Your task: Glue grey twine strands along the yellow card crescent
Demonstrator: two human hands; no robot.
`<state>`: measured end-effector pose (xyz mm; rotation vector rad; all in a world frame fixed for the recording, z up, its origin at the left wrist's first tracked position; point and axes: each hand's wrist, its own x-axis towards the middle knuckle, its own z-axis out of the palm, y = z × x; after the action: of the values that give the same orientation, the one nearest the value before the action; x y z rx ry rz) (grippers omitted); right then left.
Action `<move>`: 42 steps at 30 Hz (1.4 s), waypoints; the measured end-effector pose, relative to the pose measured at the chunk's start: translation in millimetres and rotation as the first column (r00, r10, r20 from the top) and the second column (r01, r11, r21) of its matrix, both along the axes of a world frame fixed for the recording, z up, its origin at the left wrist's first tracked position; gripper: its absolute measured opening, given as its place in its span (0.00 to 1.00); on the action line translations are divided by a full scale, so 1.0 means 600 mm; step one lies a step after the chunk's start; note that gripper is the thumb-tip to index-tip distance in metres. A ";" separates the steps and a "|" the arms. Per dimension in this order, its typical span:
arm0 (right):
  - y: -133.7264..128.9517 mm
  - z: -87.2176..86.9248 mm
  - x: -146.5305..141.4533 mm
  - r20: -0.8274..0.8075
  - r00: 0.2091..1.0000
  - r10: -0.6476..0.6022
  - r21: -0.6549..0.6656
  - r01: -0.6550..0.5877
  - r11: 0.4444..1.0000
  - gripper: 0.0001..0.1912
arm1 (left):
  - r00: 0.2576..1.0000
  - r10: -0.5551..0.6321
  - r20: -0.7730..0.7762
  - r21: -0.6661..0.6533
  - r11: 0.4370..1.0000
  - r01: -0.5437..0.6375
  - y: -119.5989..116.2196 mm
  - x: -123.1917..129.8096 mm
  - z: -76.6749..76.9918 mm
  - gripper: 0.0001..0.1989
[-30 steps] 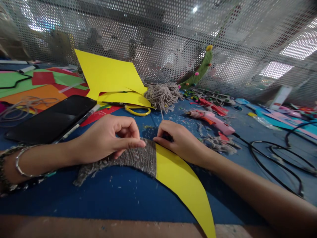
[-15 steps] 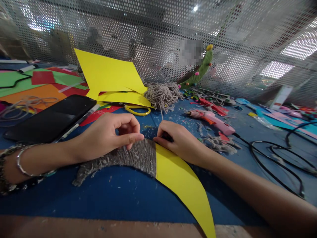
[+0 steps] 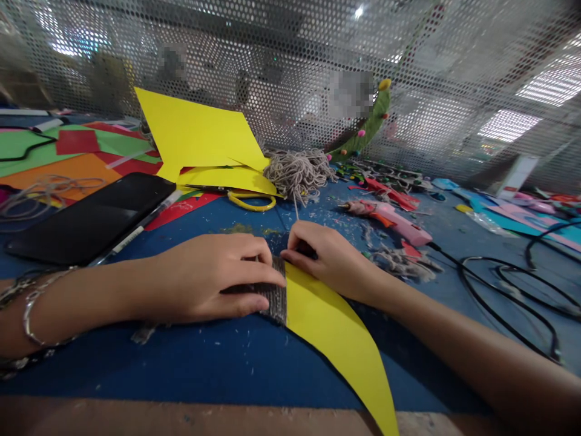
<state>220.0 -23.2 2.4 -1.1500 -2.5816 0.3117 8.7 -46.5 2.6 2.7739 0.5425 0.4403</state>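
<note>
Left hand [image 3: 227, 278] lies palm down, its fingers loosely apart, across the gray cord wrapping [image 3: 278, 303] that covers part of a curved yellow card piece [image 3: 340, 339]. Thumb and forefinger touch the wrapping just beside the line where the bare yellow begins. Right hand [image 3: 324, 257] sits close by at the upper edge of the card, thumb and curled fingers drawn together. A gray strand [image 3: 296, 209] comes down to it from a tangled cord heap [image 3: 299, 172] beyond, and the fingers look clamped on that strand, though they hide the exact spot. From under both hands, the card's bare half curves toward the wearer and tapers, flat on the blue table [image 3: 204, 369].

Past the left hand and out to its left rests a black phone [image 3: 95, 218], with a pen [image 3: 129, 239] along its near side. Farther beyond that hand are a yellow scissor handle [image 3: 252, 203] and a folded yellow sheet [image 3: 200, 133] tilted up. To the right of the right hand, a pink glue gun [image 3: 399, 224] lies beyond the forearm, its black cable [image 3: 463, 272] looping away. Past the cord heap, a green curved piece [image 3: 370, 130] dotted with pompoms leans by a perforated metal screen [image 3: 290, 72].
</note>
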 end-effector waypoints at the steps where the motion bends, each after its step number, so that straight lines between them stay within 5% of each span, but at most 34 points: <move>1: 0.000 0.000 0.000 0.000 1.000 -0.002 -0.002 0.002 1.000 0.09 | 0.999 0.007 -0.033 0.025 1.000 -0.007 -0.001 0.001 0.000 0.14; 9: -0.003 0.004 0.000 0.007 1.000 -0.008 -0.019 0.008 1.000 0.09 | 0.993 -0.008 -0.122 0.033 0.999 0.012 0.000 0.006 0.001 0.19; 42: -0.002 0.001 -0.001 0.006 1.000 -0.003 -0.001 0.003 1.000 0.09 | 0.998 -0.067 0.009 0.004 0.998 0.067 -0.001 0.003 0.000 0.14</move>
<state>219.4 -24.4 3.0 -1.1569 -2.5845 0.3097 10.3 -47.2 2.4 2.7825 0.4448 0.4394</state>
